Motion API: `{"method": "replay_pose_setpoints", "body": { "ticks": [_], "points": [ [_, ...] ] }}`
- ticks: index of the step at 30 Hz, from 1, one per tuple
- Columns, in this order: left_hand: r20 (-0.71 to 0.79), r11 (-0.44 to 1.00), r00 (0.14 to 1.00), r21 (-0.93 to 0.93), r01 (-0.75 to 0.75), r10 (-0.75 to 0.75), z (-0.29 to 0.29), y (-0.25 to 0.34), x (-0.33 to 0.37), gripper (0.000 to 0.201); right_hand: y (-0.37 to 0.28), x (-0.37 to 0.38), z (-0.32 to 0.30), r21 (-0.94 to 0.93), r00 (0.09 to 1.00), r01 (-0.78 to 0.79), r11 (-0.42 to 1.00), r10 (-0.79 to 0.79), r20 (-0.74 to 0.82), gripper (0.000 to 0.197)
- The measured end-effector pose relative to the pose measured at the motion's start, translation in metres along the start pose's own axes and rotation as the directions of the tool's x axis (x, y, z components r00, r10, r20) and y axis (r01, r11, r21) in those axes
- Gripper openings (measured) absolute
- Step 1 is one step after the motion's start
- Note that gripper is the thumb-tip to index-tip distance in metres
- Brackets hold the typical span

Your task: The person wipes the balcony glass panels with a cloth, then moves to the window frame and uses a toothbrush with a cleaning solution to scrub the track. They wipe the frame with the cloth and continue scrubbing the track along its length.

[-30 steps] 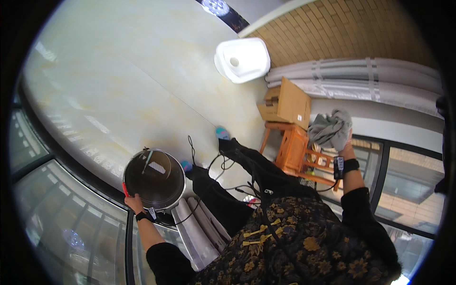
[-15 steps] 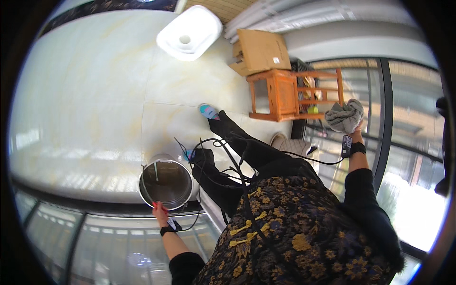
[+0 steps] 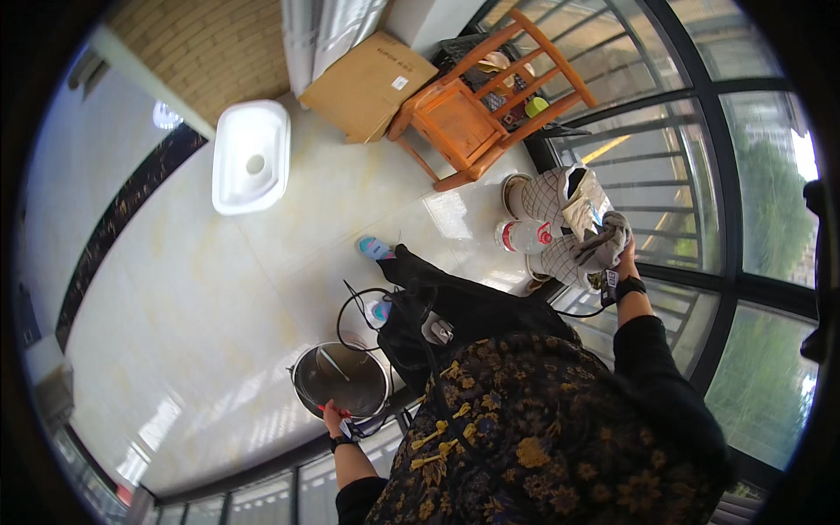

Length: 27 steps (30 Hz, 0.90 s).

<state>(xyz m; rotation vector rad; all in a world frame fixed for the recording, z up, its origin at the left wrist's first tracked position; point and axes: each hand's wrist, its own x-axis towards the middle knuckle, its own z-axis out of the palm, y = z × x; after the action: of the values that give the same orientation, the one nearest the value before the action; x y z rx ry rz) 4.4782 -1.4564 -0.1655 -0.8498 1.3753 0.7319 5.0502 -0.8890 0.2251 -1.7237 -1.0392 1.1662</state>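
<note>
My left hand [image 3: 332, 419] is closed around the red grip of a metal bucket's handle. The round bucket [image 3: 387, 378] hangs or stands at my lower left, with murky liquid and a pale stick-like shape showing inside. Bunched in my right hand [image 3: 626, 261] is a grey cloth [image 3: 605, 241], held out to the right near the glass. Just beyond the cloth are white lattice-patterned pots [image 3: 541, 198] and a clear plastic bottle with a red cap [image 3: 523, 236]. Whether the bucket touches the floor I cannot tell.
A wooden chair [image 3: 459, 122] and a cardboard box [image 3: 363, 87] stand ahead, beside a dark crate [image 3: 464, 51]. Farther left lies a white basin [image 3: 229, 162] on the tiled floor [image 3: 210, 289]. Dark-framed windows [image 3: 724, 175] line the right. Black cables [image 3: 350, 311] loop before my legs.
My view has turned right, so the chair, box and basin sit farther left in it. The pots and the bottle have come into fuller sight. Both hands keep their holds.
</note>
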Motion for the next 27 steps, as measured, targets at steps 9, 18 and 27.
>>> {"method": "replay_pose_setpoints", "body": {
  "ticks": [9, 18, 27],
  "points": [
    [-0.084, 0.959, 0.978, -0.197, -0.204, 0.191, 0.088, 0.096, -0.063, 0.024, -0.010, 0.110, -0.030, 0.478, 0.951, -0.205, 0.854, 0.289, -0.108, 0.072],
    [0.044, 0.868, 0.884, -0.217, -0.447, 0.466, 0.243, 0.274, -0.211, 0.024, -0.104, 0.231, 0.029, 0.507, 0.890, -0.358, 0.784, 0.122, 0.439, 0.048],
    [0.284, 0.858, 0.810, -0.138, -0.494, 0.512, 0.433, 0.367, -0.307, 0.021, -0.143, 0.250, 0.006, 0.662, 0.991, -0.130, 0.738, 0.083, 0.103, 0.026]
  ]
}}
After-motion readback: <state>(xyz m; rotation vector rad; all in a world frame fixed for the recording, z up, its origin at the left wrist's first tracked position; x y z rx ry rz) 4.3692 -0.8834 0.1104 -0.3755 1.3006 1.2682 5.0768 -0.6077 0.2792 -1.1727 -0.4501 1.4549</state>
